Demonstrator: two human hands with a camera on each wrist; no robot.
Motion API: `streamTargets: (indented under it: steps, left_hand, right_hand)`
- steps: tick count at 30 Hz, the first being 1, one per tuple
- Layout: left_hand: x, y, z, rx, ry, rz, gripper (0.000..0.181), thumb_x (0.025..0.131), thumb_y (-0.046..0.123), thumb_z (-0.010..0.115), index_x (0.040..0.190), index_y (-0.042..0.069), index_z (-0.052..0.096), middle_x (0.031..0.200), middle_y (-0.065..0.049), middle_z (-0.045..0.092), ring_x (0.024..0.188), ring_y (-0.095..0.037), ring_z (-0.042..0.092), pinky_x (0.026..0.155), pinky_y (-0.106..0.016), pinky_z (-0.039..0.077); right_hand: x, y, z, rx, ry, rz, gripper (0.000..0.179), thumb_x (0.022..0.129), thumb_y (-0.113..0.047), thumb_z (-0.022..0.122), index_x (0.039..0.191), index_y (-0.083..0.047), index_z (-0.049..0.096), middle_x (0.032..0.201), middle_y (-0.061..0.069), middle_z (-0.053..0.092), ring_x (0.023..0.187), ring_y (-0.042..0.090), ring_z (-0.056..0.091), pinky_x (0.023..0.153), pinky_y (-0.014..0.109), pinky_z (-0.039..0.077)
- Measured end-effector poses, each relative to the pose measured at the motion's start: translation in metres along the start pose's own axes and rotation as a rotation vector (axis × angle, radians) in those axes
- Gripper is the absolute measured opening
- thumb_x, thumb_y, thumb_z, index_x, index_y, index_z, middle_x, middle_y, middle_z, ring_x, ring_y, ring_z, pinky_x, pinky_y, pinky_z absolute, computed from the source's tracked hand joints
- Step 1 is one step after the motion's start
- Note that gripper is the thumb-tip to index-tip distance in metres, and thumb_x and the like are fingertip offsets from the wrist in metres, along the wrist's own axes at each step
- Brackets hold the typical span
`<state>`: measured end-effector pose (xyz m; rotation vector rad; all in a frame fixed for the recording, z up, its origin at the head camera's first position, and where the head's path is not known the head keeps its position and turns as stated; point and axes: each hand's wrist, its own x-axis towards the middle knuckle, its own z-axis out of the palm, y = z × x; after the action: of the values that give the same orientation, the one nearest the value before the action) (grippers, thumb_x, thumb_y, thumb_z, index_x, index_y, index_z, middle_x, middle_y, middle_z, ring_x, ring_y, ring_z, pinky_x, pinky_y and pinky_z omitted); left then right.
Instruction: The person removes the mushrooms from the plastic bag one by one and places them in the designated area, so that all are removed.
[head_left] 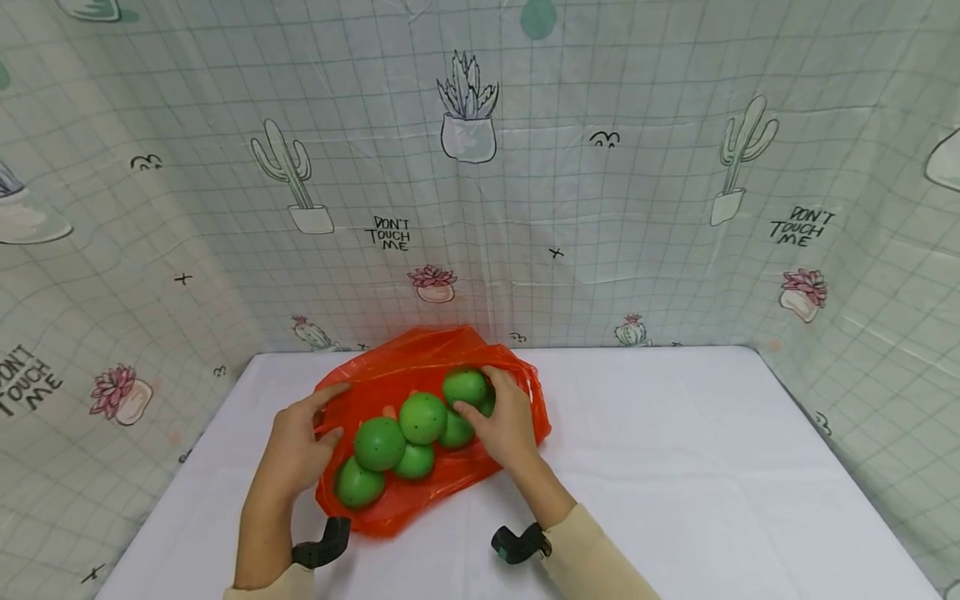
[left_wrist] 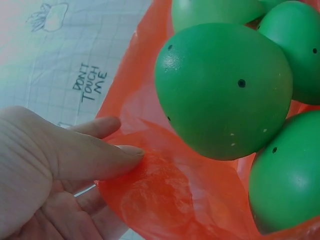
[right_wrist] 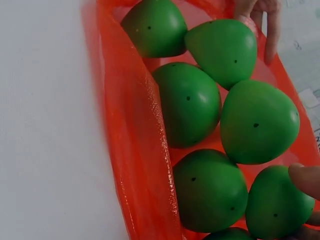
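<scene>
Fingers (head_left: 502, 384) on right hand (head_left: 510, 427) pinch the farthest green ball (head_left: 464, 387) between 'em. Left hand (head_left: 296, 447) pinches the red bag (head_left: 429, 345), left edge.

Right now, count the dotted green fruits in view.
7 dotted green fruits in the red plastic bag: two nearest the left hand, three mid-bag, two at the right hand; others may be hidden.

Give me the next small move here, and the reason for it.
Probably lift the green fruit at the right hand slightly: thumb and fingers are around it, nothing lies on top of it, and the left hand holds the edge of the bag, which should help keep it steady.
</scene>
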<state>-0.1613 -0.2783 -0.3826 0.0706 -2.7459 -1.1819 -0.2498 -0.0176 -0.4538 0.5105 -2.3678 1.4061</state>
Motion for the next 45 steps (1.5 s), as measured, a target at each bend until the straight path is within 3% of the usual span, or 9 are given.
streamTargets:
  steps: [17,31,45]
  left_hand:
    - [0.0,0.005,0.001,-0.002,0.023,0.022,0.061,0.094,-0.012,0.063,0.152,0.004,0.053,0.143,-0.029,0.058,0.126,-0.05,0.059,0.102,-0.06,0.053]
    - [0.001,0.005,0.002,-0.024,0.017,-0.007,0.064,0.095,-0.011,0.064,0.155,0.005,0.05,0.148,-0.029,0.053,0.131,-0.051,0.055,0.102,-0.059,0.052]
    - [0.001,0.007,0.003,-0.042,0.032,-0.034,0.064,0.095,-0.01,0.065,0.156,0.006,0.049,0.151,-0.029,0.051,0.132,-0.052,0.054,0.1,-0.058,0.054]
  right_hand:
    - [0.001,0.001,0.002,0.046,0.039,0.0,0.057,0.088,-0.009,0.086,0.138,0.005,0.062,0.133,0.02,0.066,0.124,0.038,0.063,0.106,0.054,0.053]
    - [-0.002,-0.008,-0.006,0.032,0.069,-0.024,0.058,0.085,-0.011,0.088,0.137,0.003,0.066,0.134,0.017,0.068,0.123,0.036,0.065,0.104,0.052,0.055]
    - [-0.002,-0.026,-0.028,0.049,0.011,0.005,0.056,0.084,-0.012,0.089,0.134,0.002,0.068,0.131,0.016,0.07,0.117,0.032,0.068,0.1,0.047,0.058]
